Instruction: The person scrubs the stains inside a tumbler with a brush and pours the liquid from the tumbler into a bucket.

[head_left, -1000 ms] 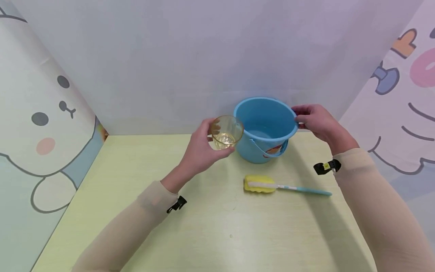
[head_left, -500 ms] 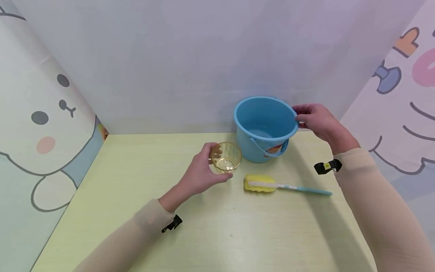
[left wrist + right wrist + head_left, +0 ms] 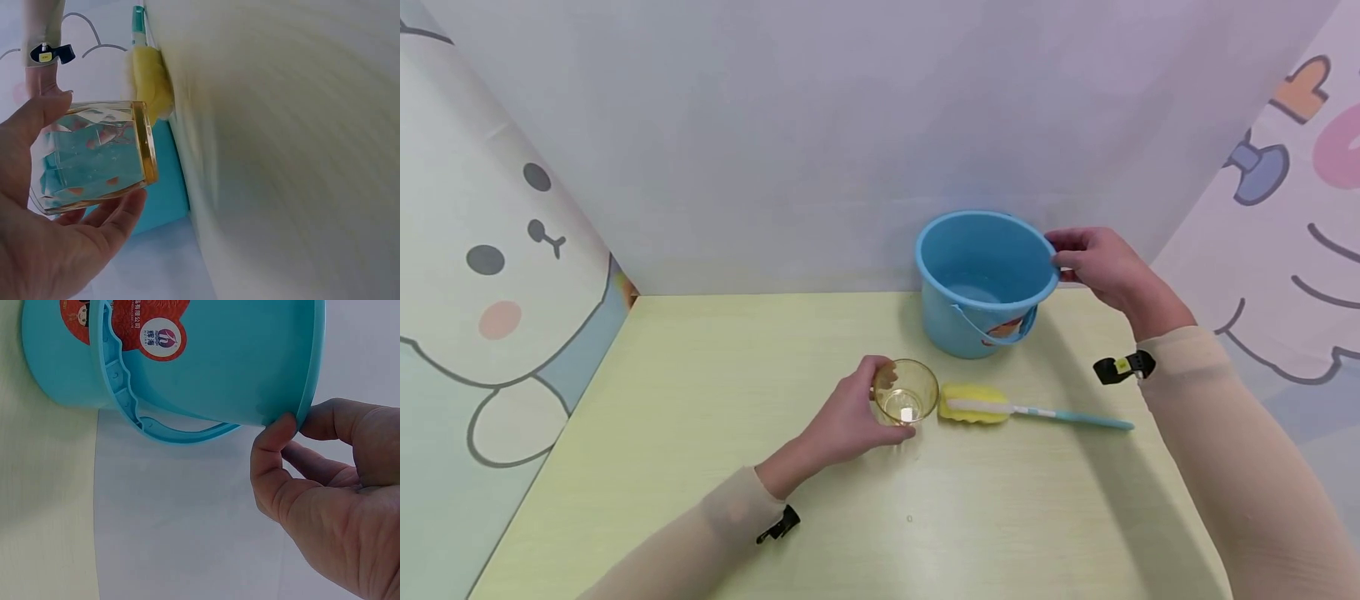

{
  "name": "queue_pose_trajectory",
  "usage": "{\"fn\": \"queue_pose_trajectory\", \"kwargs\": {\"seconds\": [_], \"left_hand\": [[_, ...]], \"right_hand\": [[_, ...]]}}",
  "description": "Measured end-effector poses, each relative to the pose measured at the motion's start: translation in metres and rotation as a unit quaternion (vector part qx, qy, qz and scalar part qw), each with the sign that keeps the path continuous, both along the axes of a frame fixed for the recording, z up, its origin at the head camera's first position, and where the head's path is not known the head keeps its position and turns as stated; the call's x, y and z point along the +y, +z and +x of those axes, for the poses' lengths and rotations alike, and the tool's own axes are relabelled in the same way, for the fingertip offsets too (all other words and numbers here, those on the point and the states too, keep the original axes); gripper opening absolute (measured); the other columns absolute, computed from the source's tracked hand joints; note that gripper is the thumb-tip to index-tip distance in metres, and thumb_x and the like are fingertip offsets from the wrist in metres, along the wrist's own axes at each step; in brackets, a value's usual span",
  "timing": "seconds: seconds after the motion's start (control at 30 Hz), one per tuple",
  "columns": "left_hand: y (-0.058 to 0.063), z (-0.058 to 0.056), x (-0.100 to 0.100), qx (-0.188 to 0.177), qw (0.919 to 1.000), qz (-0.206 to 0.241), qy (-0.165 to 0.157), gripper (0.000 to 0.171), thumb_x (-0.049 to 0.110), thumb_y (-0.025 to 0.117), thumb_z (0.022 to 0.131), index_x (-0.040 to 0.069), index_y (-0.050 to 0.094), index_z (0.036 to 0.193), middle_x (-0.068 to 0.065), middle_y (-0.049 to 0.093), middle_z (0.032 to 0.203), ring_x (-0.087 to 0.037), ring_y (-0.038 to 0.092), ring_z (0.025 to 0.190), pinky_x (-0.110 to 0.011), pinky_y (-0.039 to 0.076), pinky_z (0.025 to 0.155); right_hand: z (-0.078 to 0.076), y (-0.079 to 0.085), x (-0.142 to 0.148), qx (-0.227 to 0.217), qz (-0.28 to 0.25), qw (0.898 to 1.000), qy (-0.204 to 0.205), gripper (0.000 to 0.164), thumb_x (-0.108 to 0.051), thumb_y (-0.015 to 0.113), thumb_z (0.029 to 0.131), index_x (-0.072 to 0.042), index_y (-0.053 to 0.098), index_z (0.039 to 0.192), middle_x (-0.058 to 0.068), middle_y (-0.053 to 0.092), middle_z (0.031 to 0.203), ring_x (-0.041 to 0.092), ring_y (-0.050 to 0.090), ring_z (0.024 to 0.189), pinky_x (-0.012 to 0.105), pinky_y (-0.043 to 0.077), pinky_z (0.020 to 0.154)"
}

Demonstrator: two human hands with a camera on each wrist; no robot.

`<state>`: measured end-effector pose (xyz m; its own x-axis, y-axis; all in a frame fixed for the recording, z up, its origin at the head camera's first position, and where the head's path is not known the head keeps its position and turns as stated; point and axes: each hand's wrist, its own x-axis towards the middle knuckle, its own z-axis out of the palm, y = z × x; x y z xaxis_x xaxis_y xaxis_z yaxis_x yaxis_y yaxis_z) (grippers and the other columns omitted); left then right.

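Note:
My left hand point(image 3: 848, 418) holds a clear drinking glass point(image 3: 907, 390) with an amber tint, its thumb and fingers curled round the sides. In the left wrist view, a gap shows between the glass point(image 3: 97, 156) and the tabletop. At the back of the table stands a blue plastic bucket point(image 3: 955, 329), its handle hanging down in front. My right hand point(image 3: 1105, 268) pinches the bucket's rim on the right; the right wrist view shows thumb and fingers on that rim. Just right of the glass lies a sponge cup brush point(image 3: 973, 404) with a yellow head and a white and blue handle.
The pale yellow table point(image 3: 700, 375) meets a whitish wall point(image 3: 775, 167) right behind the bucket. Cartoon-printed sheets stand on the left and right sides. A red label point(image 3: 131, 325) is on the bucket's side.
My left hand has brought the glass from beside the bucket's rim down and toward me, to the left of the brush. My right hand stays on the bucket's rim.

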<state>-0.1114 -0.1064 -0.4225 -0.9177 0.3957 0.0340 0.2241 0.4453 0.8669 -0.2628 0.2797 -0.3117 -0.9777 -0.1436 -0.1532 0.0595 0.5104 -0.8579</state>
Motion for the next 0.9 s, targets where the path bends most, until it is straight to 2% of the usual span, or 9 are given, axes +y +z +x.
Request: {"fn": "queue_pose_trajectory", "kwargs": {"seconds": [0.33, 0.9], "left_hand": [[-0.014, 0.012, 0.001, -0.003, 0.9993, -0.029, -0.024, 0.091, 0.027, 0.099, 0.073, 0.005, 0.045, 0.143, -0.011, 0.064, 0.132, -0.022, 0.063, 0.116, -0.041, 0.054, 0.098], [-0.015, 0.015, 0.0, -0.02, 0.9984, -0.045, -0.027, 0.091, 0.032, 0.097, 0.074, 0.007, 0.044, 0.144, -0.009, 0.063, 0.129, -0.021, 0.063, 0.115, -0.041, 0.053, 0.097]], "right_hand": [[0.0, -0.001, 0.0, -0.003, 0.003, 1.0, 0.002, 0.055, -0.009, 0.051, 0.112, 0.004, 0.034, 0.163, 0.027, 0.044, 0.155, 0.039, 0.056, 0.127, 0.027, 0.058, 0.091], [0.0, -0.001, -0.001, -0.001, -0.005, 1.0, 0.003, 0.055, -0.008, 0.051, 0.112, 0.005, 0.034, 0.162, 0.026, 0.045, 0.153, 0.036, 0.058, 0.122, 0.023, 0.058, 0.085]]}}
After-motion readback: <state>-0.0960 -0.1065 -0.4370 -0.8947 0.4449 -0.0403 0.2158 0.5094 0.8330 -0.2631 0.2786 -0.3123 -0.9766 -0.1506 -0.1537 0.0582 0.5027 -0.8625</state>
